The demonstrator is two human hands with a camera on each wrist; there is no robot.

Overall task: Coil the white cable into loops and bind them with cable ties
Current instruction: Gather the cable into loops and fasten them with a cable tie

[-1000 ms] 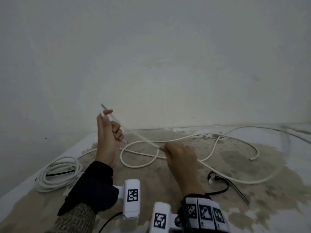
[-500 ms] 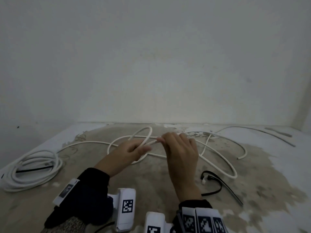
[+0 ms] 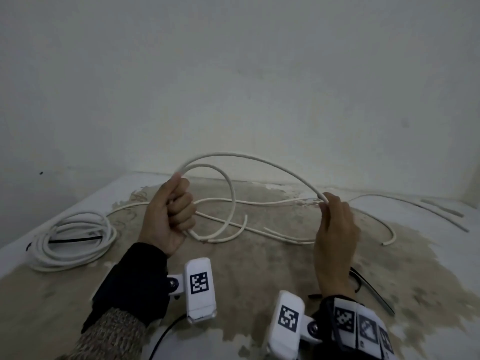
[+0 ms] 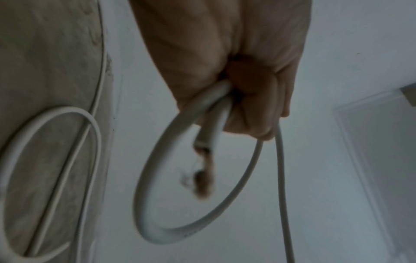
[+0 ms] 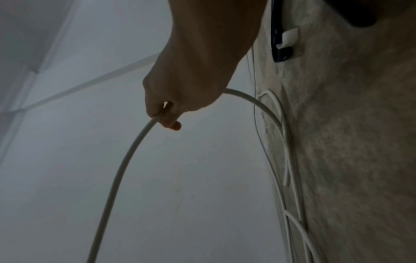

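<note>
White cable [image 3: 255, 162] is held up between both hands in the head view. One small loop is gripped in the left hand [image 3: 170, 214], whose fingers are curled tightly round the strands, and a long arc of the same cable is carried across to the right hand [image 3: 335, 229], where it is pinched at the fingertips. The rest of the cable is spread in loose curves over the stained floor [image 3: 259, 268] between and beyond the hands. At the far left a finished coil [image 3: 72, 240] is seen lying on the floor, crossed by a black cable tie [image 3: 75, 239]. More black cable ties [image 3: 368, 287] are seen on the floor just behind the right wrist. Tagged white camera mounts are worn on both wrists.

Seen from the left wrist, the left hand [image 4: 236, 71] is clenched round the cable [image 4: 157, 178]; a full loop hangs below the fist, with the frayed cut end [image 4: 202, 178] dangling inside it, blurred. Another loop of cable is seen lying on the floor at the left edge.

Seen from the right wrist, the cable [image 5: 121, 169] is pinched by the right hand [image 5: 186, 80] between thumb and fingers and curves away on both sides. Slack cable is seen lying on the floor [image 5: 349, 142] at the right.
</note>
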